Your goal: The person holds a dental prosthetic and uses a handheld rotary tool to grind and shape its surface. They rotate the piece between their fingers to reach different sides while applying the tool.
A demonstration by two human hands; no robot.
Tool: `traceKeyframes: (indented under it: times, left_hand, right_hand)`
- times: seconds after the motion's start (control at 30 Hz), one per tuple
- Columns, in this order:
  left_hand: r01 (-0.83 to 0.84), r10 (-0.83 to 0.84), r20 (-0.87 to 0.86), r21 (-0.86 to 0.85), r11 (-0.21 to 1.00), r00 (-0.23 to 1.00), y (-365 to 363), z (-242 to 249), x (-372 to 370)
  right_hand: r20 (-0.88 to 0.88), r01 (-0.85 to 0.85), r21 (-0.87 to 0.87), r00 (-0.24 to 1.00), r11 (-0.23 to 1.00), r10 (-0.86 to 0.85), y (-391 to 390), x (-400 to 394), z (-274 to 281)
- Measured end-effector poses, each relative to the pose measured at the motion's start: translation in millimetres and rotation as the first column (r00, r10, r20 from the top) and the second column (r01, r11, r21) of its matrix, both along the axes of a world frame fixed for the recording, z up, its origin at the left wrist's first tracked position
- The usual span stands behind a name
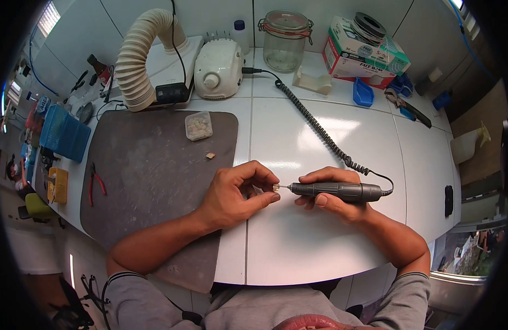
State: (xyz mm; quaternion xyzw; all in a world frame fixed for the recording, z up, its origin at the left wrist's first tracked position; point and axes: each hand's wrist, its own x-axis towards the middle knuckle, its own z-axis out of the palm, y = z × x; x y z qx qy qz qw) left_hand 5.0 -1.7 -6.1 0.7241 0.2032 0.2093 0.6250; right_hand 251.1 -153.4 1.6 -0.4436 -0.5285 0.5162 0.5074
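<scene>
My left hand (pixel 235 195) pinches a small pale piece (pixel 275 188) between thumb and fingertips, just over the white table. My right hand (pixel 334 193) grips a dark grey rotary handpiece (pixel 336 191) lying horizontally, its thin bit pointing left and touching the small piece. A black coiled cord (pixel 314 125) runs from the handpiece's rear end up to the white control unit (pixel 218 69) at the back of the table.
A dark grey mat (pixel 149 181) covers the table's left part, with a small clear box of pale pieces (pixel 198 126) and one loose piece (pixel 210 155) on it. A ribbed suction hose (pixel 138 55), glass jar (pixel 286 39), cardboard boxes (pixel 358 52), red pliers (pixel 95 181) and blue trays (pixel 64 132) stand around.
</scene>
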Motion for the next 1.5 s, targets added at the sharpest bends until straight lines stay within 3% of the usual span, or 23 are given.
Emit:
traceKeyframes:
  times: [0.47, 0.57, 0.77, 1.07, 1.5]
  left_hand:
    - [0.022, -0.024, -0.028, -0.076, 0.997, 0.999, 0.0, 2.9, -1.4]
    - [0.068, -0.076, -0.110, -0.072, 0.995, 0.991, 2.0, 12.6, -2.4]
    - [0.040, -0.041, -0.015, -0.078, 0.996, 0.999, 0.4, 2.6, -1.7]
    - [0.075, -0.081, -0.098, -0.060, 0.995, 0.992, 1.8, 10.0, -3.2]
    - [0.043, -0.044, -0.044, -0.014, 0.999, 0.998, 0.3, 4.3, -2.7]
  right_hand:
    - [-0.014, -0.005, 0.003, 1.000, 1.000, 0.005, 0.5, -0.5, 1.8]
    - [-0.015, -0.009, 0.004, 1.000, 1.000, 0.009, 0.5, -0.3, 0.5]
    - [-0.003, -0.008, 0.003, 1.000, 1.000, 0.008, 0.6, -0.7, 2.2]
    - [0.006, -0.014, 0.012, 1.000, 1.000, 0.014, 0.9, -0.4, 1.7]
    - [-0.013, -0.019, -0.006, 1.000, 1.000, 0.019, 0.2, -1.5, 1.2]
